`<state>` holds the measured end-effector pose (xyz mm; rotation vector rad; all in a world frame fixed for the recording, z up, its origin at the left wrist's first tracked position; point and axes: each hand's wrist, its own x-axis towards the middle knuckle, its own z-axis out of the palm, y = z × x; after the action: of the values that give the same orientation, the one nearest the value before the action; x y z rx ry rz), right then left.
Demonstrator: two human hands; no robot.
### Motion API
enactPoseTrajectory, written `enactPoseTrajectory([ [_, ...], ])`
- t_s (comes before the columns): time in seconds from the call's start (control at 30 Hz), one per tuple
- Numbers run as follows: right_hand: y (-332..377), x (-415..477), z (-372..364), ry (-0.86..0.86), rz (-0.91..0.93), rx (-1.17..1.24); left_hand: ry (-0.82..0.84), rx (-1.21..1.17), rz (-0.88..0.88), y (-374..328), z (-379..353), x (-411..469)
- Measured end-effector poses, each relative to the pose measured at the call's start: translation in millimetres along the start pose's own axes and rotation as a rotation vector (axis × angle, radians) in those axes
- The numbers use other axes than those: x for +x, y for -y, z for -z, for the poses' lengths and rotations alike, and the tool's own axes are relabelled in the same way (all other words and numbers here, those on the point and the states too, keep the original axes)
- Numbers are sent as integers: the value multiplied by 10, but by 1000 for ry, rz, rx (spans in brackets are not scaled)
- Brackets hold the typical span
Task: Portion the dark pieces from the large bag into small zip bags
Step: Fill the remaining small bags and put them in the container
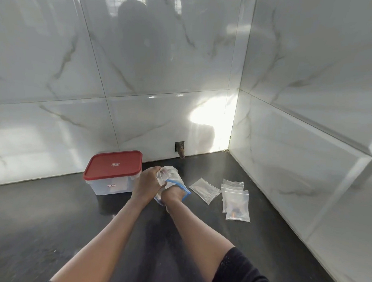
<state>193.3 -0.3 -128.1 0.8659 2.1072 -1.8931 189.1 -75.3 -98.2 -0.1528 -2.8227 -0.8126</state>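
The large clear bag (172, 178) with a blue zip edge stands crumpled on the dark counter, near its middle. My left hand (147, 181) grips the bag's upper left side. My right hand (171, 194) reaches into the bag's blue-edged mouth, and its fingers are hidden inside. One small zip bag (204, 190) lies flat to the right. Further right lies a small pile of zip bags (236, 198); the front one (237, 207) holds a few dark pieces. The contents of the large bag cannot be made out.
A clear plastic box with a red lid (113, 171) stands just left of my left hand. Glossy marble-tiled walls (160, 122) close the counter (49, 220) at the back and on the right. A small dark hole (179, 149) sits low in the back wall.
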Motion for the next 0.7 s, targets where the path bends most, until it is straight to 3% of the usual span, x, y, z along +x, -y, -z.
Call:
enactPoseTrajectory([
  [0.2, 49, -6, 80, 18, -49, 175, -7, -21, 18, -12, -12, 21],
  [0.53, 249, 1, 584, 16, 22, -5, -33, -116, 110, -133, 40, 136],
  [0.7, 239, 61, 843, 44, 97, 50, -65, -161, 138, -145, 23, 136],
])
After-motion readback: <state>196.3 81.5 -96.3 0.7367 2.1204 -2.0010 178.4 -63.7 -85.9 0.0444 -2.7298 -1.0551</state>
